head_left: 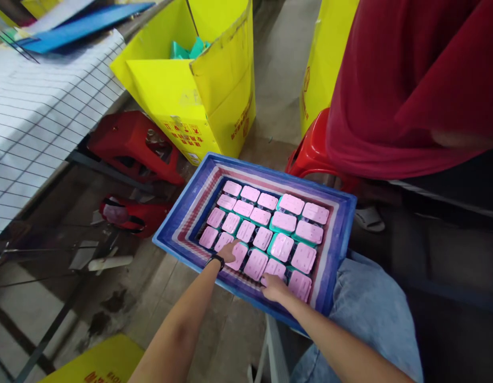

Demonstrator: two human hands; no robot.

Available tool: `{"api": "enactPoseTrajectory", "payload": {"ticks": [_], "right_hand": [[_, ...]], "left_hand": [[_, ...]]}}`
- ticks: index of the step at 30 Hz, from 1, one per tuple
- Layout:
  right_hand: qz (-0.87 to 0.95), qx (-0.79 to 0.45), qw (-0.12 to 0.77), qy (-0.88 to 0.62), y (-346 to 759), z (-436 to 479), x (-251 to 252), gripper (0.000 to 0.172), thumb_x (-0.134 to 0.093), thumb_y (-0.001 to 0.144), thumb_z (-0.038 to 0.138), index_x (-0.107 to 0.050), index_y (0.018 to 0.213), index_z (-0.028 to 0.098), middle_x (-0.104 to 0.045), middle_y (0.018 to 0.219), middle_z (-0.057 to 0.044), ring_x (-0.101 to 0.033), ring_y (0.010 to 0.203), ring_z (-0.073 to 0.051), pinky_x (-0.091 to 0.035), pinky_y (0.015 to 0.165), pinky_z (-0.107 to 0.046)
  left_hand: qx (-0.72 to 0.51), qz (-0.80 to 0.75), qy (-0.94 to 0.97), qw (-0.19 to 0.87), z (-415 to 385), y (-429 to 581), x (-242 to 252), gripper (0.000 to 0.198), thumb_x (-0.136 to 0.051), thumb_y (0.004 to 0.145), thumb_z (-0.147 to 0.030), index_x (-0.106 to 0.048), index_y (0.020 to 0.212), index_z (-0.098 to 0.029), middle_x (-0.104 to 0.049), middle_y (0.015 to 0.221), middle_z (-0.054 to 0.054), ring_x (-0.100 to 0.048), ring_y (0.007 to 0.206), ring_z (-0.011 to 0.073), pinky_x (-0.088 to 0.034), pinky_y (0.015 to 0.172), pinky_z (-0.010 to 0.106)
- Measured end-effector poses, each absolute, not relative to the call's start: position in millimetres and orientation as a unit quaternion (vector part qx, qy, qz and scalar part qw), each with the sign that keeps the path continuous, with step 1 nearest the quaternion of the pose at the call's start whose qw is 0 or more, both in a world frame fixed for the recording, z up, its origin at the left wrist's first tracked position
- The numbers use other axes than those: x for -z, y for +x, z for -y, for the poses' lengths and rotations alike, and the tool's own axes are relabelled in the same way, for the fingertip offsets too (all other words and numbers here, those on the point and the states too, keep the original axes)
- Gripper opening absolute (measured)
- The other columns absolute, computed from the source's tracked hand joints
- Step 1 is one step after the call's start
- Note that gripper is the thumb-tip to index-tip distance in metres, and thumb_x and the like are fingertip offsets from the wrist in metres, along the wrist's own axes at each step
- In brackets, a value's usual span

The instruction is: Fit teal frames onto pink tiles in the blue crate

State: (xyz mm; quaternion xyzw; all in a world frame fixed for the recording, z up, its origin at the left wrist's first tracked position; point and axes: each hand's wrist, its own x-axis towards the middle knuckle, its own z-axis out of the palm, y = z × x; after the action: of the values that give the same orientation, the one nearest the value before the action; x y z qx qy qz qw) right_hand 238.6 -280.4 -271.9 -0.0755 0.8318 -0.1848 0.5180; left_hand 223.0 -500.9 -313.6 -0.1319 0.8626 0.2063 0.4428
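Observation:
A blue plastic tray [172, 213] lies tilted in front of me, lined with striped cloth. Rows of small pink-topped plastic pieces [284, 222] with green and dark lower parts sit in it. My left hand [229, 252], with a dark band at the wrist, reaches over the near rows. Its fingers are stretched out and touch a pink piece [239, 257]. Further right, my right hand [273, 287] rests at the tray's near side, fingertips against another pink piece [275, 267]. Its fingers look slightly apart, and neither hand has lifted a piece.
Behind the tray stands a yellow box [226, 85] with green pieces inside. A red stool [130, 143] is under the table [50, 101] at left. A person in a dark red garment [390, 106] is close at right, by another red stool [310, 154]. A yellow box [98, 361] lies bottom left.

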Motion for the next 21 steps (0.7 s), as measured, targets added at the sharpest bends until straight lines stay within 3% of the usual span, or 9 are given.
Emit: {"api": "enactPoseTrajectory", "payload": {"ticks": [2, 4, 5, 7, 9, 12, 15, 21], "right_hand": [[-0.829, 0.195, 0.514, -0.099, 232.3, 278.0, 257.9, 0.042, -0.065, 0.084, 0.014, -0.069, 0.126, 0.008, -0.072, 0.122, -0.022, -0.068, 0.117, -0.035, -0.053, 0.097, -0.037], [-0.832, 0.218, 0.495, -0.121, 225.4, 268.8, 240.6, 0.045, -0.060, 0.088, 0.016, -0.066, 0.132, 0.009, -0.073, 0.122, -0.019, -0.067, 0.118, -0.032, -0.051, 0.101, -0.037], [-0.835, 0.230, 0.482, -0.131, 222.6, 260.7, 231.1, 0.046, -0.056, 0.091, 0.017, -0.064, 0.135, 0.010, -0.072, 0.124, -0.017, -0.066, 0.120, -0.029, -0.049, 0.104, -0.035], [-0.840, 0.270, 0.447, -0.148, 219.2, 236.4, 212.1, 0.045, -0.050, 0.095, 0.021, -0.063, 0.137, 0.014, -0.072, 0.127, -0.012, -0.067, 0.120, -0.024, -0.048, 0.107, -0.032], [-0.840, 0.337, 0.395, -0.157, 219.8, 202.7, 194.6, 0.044, -0.047, 0.096, 0.031, -0.066, 0.133, 0.016, -0.073, 0.124, -0.011, -0.070, 0.112, -0.023, -0.053, 0.101, -0.032], [-0.846, 0.419, 0.299, -0.138, 228.4, 147.1, 173.3, 0.045, -0.048, 0.095, 0.048, -0.072, 0.121, 0.020, -0.076, 0.117, -0.011, -0.073, 0.105, -0.026, -0.061, 0.092, -0.036], [-0.870, 0.413, 0.239, -0.121, 242.9, 105.4, 158.5, 0.042, -0.052, 0.095, 0.055, -0.075, 0.113, 0.024, -0.077, 0.116, -0.008, -0.073, 0.108, -0.026, -0.062, 0.093, -0.037], [-0.882, 0.412, 0.174, -0.146, 269.9, 78.3, 145.9, 0.036, -0.055, 0.096, 0.051, -0.077, 0.113, 0.029, -0.077, 0.114, -0.005, -0.073, 0.109, -0.024, -0.063, 0.091, -0.034]], "left_hand": [[-0.184, -0.868, -0.139, 0.439, 494.0, 220.5, 310.8, 0.091, -0.075, 0.075, -0.021, -0.035, 0.156, -0.030, -0.042, 0.160, 0.014, -0.045, 0.145, 0.0373, -0.044, 0.115, 0.055], [-0.168, -0.881, -0.131, 0.422, 482.7, 216.7, 309.3, 0.088, -0.075, 0.079, -0.035, -0.035, 0.156, -0.031, -0.020, 0.171, 0.013, -0.022, 0.155, 0.0449, -0.027, 0.119, 0.072], [-0.166, -0.888, -0.117, 0.413, 475.4, 215.2, 309.3, 0.088, -0.076, 0.079, -0.041, -0.034, 0.156, -0.032, -0.014, 0.173, 0.012, -0.011, 0.157, 0.0453, -0.017, 0.120, 0.076], [-0.169, -0.895, -0.077, 0.405, 459.0, 214.3, 310.5, 0.092, -0.080, 0.076, -0.050, -0.035, 0.156, -0.036, -0.016, 0.173, 0.008, -0.003, 0.159, 0.0422, -0.003, 0.121, 0.077], [-0.168, -0.895, -0.050, 0.409, 442.8, 217.0, 312.6, 0.091, -0.084, 0.073, -0.053, -0.041, 0.152, -0.037, -0.031, 0.168, 0.008, -0.010, 0.158, 0.0414, 0.000, 0.121, 0.076], [-0.148, -0.897, -0.049, 0.412, 425.7, 224.2, 314.7, 0.084, -0.084, 0.073, -0.053, -0.049, 0.147, -0.031, -0.051, 0.155, 0.011, -0.025, 0.153, 0.0459, -0.004, 0.118, 0.079], [-0.123, -0.903, -0.064, 0.407, 420.4, 227.5, 313.1, 0.083, -0.085, 0.073, -0.049, -0.050, 0.145, -0.028, -0.054, 0.151, 0.013, -0.032, 0.149, 0.0470, -0.012, 0.115, 0.082], [-0.101, -0.901, -0.087, 0.412, 424.9, 220.1, 306.9, 0.081, -0.091, 0.066, -0.043, -0.055, 0.137, -0.031, -0.057, 0.148, 0.012, -0.039, 0.146, 0.0418, -0.023, 0.112, 0.083]]}}
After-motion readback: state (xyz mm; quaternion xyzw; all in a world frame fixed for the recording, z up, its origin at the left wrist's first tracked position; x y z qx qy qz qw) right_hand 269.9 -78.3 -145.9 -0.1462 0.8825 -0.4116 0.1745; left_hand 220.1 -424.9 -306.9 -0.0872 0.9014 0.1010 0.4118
